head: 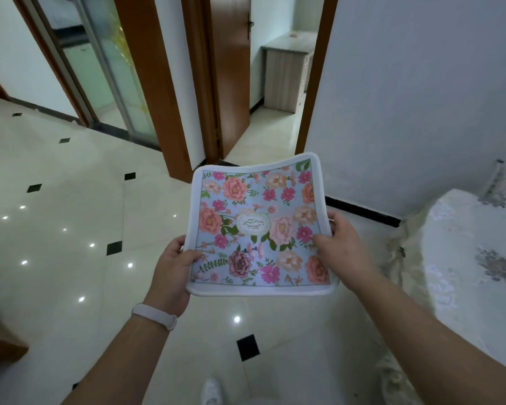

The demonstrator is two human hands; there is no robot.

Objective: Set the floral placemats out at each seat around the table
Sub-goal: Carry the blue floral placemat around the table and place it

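Glossy cream tiled floor with black diamond insets [70, 229]. White lace-covered table edge [465, 244], cut off at right; seats not visible. Square pale-blue floral placemat with white fabric border [257, 226] held in mid-air, face up. Left hand [173, 270] and right hand [342, 244] closed on opposite edges, thumbs on top. Judged: carrying step; next, turn right, lay flat at a seat.

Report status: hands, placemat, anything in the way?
Left hand and right hand both gripping floral placemat, held flat over tiled floor. No table in view. Fabric-covered furniture at right; path ahead open.
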